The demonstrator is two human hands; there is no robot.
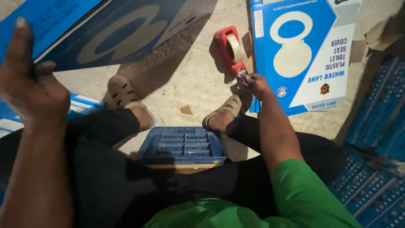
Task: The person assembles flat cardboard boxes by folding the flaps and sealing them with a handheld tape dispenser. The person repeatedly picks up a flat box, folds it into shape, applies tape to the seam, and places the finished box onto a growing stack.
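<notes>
Where closed, right hand (255, 82) on tape dispenser (230, 49)

Tilted blue carton (105, 33) cut off by top edge.

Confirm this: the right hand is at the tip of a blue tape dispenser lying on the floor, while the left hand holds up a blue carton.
Wrong in one respect: the tape dispenser is red, not blue, as the head view shows. The rest stands: the right hand is at its tip on the floor, and the left hand holds up a blue carton.
</notes>
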